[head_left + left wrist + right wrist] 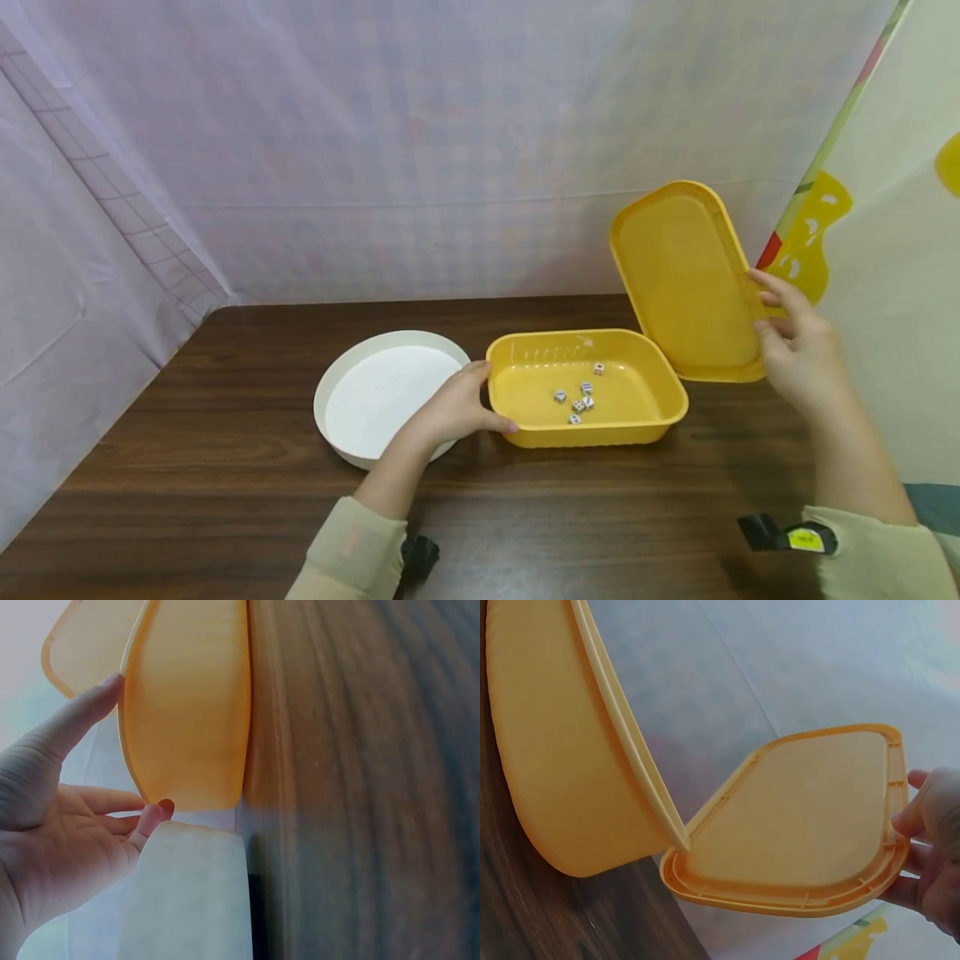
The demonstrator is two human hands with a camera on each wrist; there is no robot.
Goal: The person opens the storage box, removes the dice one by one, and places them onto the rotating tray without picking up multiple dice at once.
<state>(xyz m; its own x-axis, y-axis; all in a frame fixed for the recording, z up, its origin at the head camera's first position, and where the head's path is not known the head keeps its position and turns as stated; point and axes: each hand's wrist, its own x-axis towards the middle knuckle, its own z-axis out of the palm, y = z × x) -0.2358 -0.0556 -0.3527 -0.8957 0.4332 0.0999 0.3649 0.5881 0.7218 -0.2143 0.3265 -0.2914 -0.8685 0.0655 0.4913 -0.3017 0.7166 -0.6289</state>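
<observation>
A yellow plastic box (600, 436) stands uncovered on the table, with several small white dice (578, 406) scattered on its floor. My left hand (457, 407) grips the box's left end, thumb on the front rim and fingers at the back corner. In the left wrist view that thumb (94, 709) lies along the rim. My right hand (806, 354) pinches the yellow lid (686, 283) by its right edge. The lid is tilted up behind the box's right end. Its ridged underside edge shows in the right wrist view, where its near corner overlaps the box wall (570, 765).
A round white tray (390, 392) stands just left of the box, partly behind my left forearm. The dark wooden table (225, 467) ends at a pale curtain (375, 167) at the back. Another pale cloth with yellow shapes (813, 242) hangs on the right.
</observation>
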